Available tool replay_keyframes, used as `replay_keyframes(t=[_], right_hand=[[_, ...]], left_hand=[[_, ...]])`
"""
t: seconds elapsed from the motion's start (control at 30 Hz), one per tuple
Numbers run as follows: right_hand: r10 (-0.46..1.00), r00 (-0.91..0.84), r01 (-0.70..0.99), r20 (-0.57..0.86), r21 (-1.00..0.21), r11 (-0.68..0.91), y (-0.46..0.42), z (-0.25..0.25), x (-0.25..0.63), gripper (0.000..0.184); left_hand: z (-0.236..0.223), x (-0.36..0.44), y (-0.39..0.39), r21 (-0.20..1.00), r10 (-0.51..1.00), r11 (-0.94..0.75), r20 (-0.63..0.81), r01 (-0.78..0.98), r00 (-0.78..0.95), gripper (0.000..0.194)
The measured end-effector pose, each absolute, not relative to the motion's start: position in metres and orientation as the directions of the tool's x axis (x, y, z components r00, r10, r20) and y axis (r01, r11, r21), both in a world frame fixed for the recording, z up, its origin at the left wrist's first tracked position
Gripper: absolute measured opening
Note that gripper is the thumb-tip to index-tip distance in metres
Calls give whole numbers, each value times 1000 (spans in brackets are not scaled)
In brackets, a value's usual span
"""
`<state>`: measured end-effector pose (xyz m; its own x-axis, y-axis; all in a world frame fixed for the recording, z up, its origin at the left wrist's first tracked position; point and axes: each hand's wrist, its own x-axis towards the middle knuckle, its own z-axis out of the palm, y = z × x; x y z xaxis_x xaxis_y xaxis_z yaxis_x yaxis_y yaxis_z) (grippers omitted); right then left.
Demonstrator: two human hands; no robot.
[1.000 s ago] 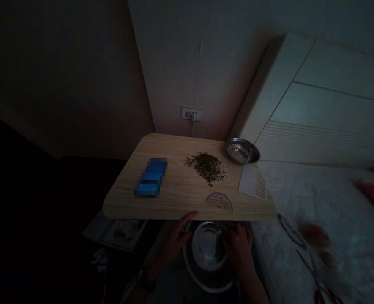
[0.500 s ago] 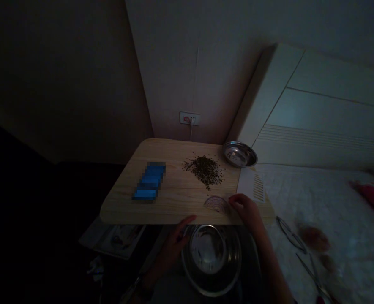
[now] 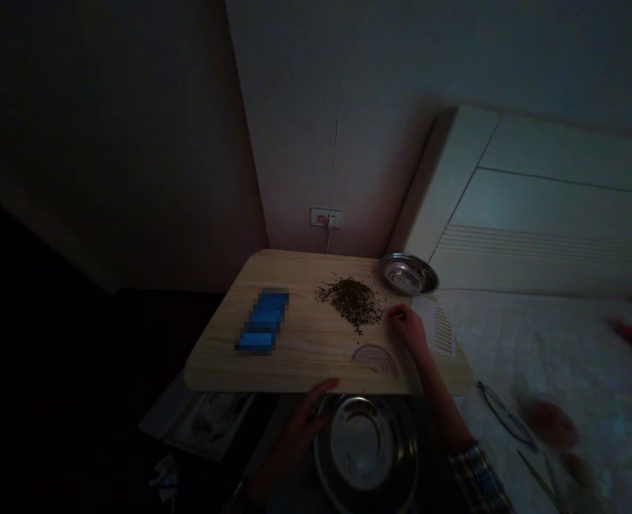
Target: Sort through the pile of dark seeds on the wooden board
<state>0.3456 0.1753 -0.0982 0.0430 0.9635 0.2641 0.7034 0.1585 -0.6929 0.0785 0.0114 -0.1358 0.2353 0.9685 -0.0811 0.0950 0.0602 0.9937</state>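
Observation:
My right hand (image 3: 408,326) reaches over the small wooden table (image 3: 305,346), fingertips bunched close to the right edge of a heap of small dark seeds (image 3: 352,300); the dim light hides whether anything is pinched. My left hand (image 3: 308,421) rests on the rim of a steel bowl (image 3: 366,450) held below the table's front edge. A half-round protractor (image 3: 374,357) lies on the table just left of my right wrist.
A small steel dish (image 3: 409,274) sits at the table's far right corner, a white comb-like card (image 3: 441,330) beside it. A blurred blue object (image 3: 263,321) lies on the left. Glasses (image 3: 505,417) and scissors lie on the bed. A wall socket (image 3: 325,217) is behind.
My right hand left the bowl, rose over the table's front edge and moved forward past the protractor to the seed heap. The left hand stayed at the bowl.

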Motion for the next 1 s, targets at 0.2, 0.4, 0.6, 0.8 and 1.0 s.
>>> replay_keyframes(t=[0.2,0.4,0.6,0.8,1.0], right_hand=[[974,-62,739,220,-646,193,123,-101,347,19],[957,-180,849,226,-455,267,96,-100,330,38],[980,-102,924,174,-349,158,89,-104,322,40],[985,-73,858,155,-494,141,81,-105,318,33],[989,48,698,137,-713,65,74,-109,313,35]], left_hand=[[-141,82,8,991,975,103,-117,86,190,53],[-140,82,7,994,977,87,-97,62,188,50],[-136,82,7,991,975,103,-117,84,187,54],[-141,82,8,994,978,86,-97,70,184,50],[-134,82,6,991,975,118,-129,70,178,51]])
